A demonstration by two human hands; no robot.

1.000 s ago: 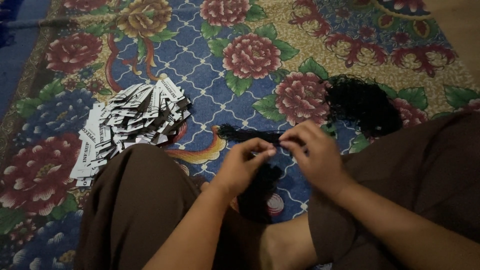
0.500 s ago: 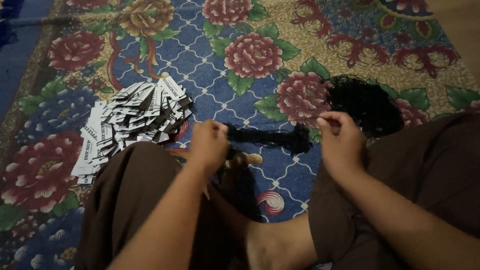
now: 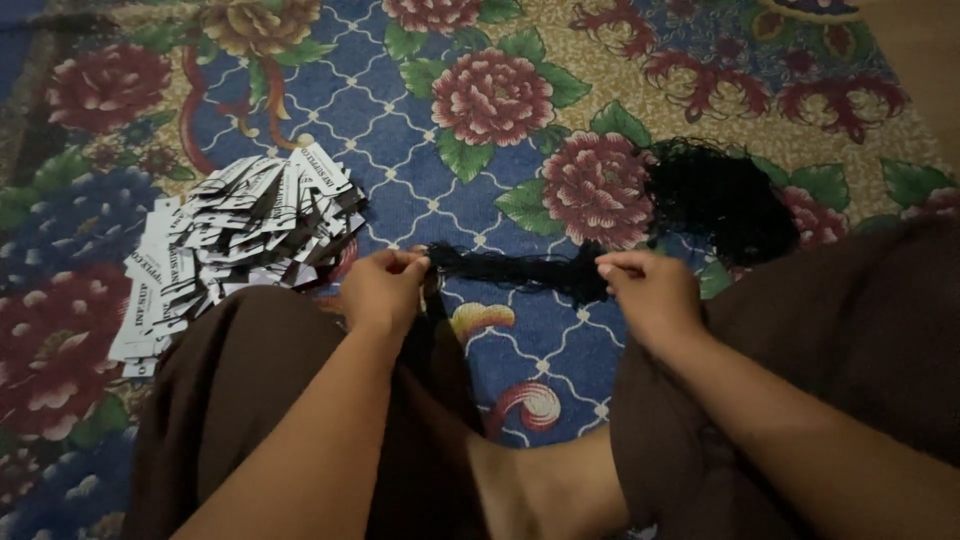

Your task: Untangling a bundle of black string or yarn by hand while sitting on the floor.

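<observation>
A bundle of thin black threads (image 3: 515, 268) is stretched level between my two hands, just above the patterned carpet. My left hand (image 3: 385, 290) pinches its left end over my left knee. My right hand (image 3: 650, 290) pinches the right end, where the strands run on to a loose black heap of thread (image 3: 725, 195) lying on the carpet behind it. I sit cross-legged in brown clothing, with my bare foot (image 3: 535, 485) showing between my knees.
A fanned pile of white printed paper tags (image 3: 235, 235) lies on the carpet to the left of my left knee. The carpet (image 3: 480, 100) is blue with large red flowers and green leaves. A bare floor strip (image 3: 920, 60) shows at the top right.
My hands, close together a second ago, have drawn apart sideways. The black thread bundle is now pulled out straight between them. The pile of tags has not moved.
</observation>
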